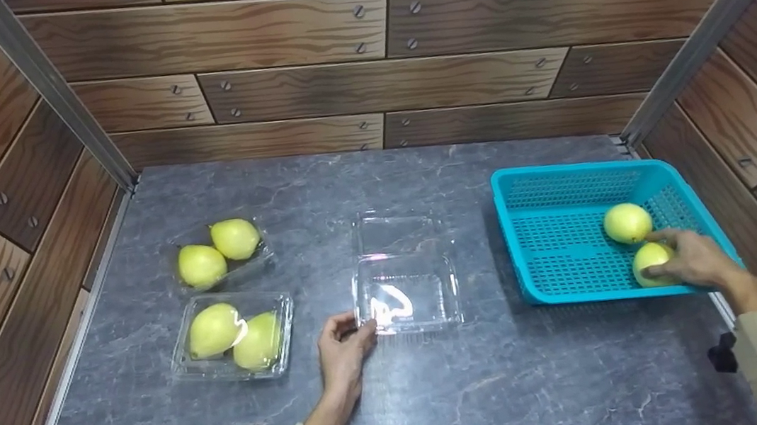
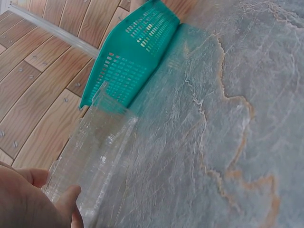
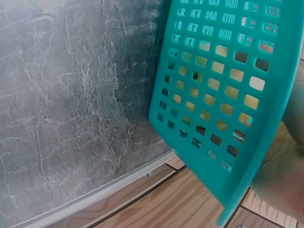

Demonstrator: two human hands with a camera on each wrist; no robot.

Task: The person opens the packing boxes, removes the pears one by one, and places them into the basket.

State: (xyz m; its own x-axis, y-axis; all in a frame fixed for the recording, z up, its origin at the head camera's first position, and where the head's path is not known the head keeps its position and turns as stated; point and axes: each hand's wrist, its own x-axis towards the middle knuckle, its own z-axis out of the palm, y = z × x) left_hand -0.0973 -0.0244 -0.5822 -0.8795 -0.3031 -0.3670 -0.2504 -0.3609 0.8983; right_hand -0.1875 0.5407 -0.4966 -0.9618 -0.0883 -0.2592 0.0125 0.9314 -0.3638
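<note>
In the head view my left hand [image 1: 343,355] pinches the near left corner of an open clear plastic clamshell box [image 1: 406,302], which lies on the table with its lid folded back. The left wrist view shows thumb and fingers at the edge of the box [image 2: 95,156]. My right hand [image 1: 698,263] reaches into the turquoise basket [image 1: 522,253] and grips a yellow-green pear [image 1: 649,260] at its near right corner, thumb and fingers around it. Another pear [image 1: 628,222] lies just behind. From the right wrist, the basket wall [image 3: 213,95] hides most of the pears.
On the left stand two more clear boxes, each with two pears; the near box [image 1: 186,366] looks closed, and the far one holds a pear [image 1: 235,239] at its back. Wood-patterned walls [image 1: 308,92] enclose the grey marbled table [image 1: 456,396] on three sides.
</note>
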